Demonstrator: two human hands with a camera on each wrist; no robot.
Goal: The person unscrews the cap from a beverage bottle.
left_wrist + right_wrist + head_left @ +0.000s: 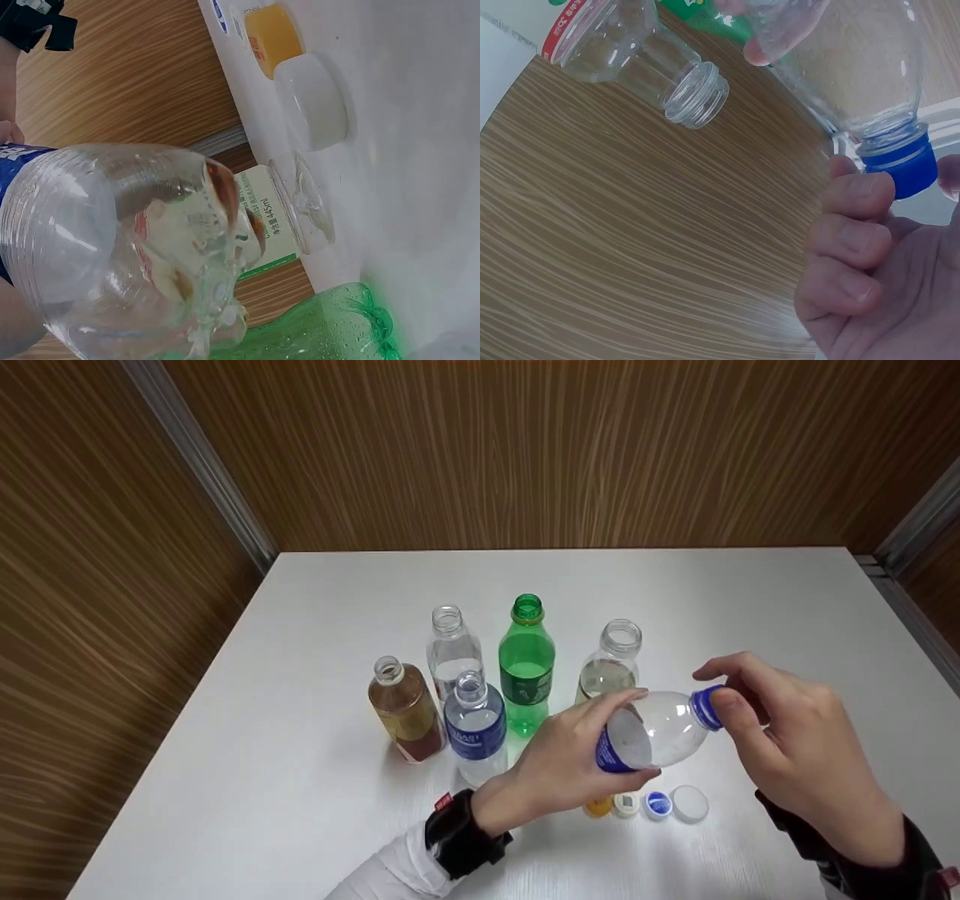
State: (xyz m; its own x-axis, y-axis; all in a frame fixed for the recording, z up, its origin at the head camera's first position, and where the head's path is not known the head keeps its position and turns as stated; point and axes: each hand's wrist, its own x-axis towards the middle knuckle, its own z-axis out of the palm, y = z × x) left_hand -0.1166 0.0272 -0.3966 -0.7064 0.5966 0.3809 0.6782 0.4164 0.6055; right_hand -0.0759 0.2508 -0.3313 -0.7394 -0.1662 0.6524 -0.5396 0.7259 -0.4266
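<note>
My left hand [564, 754] grips a clear plastic bottle [671, 731] round its blue label, holding it tipped on its side above the table. A blue cap [706, 708] sits on the bottle's neck, which points to the right. Around that cap is my right hand [806, 739], its thumb and fingers bent loosely. In the right wrist view a thin gap shows between the thumb and the blue cap [907, 166], while a fingertip [881, 187] overlaps the cap's other side. Behind the held bottle stands an uncapped clear bottle [609, 675], partly hidden by it.
Left of the hands stand uncapped bottles: a green one [527, 660], a clear one [454, 652], a blue-labelled one [477, 727] and a brown one [407, 709]. Loose caps lie below the held bottle, among them a white cap [690, 804] and an orange cap [598, 808].
</note>
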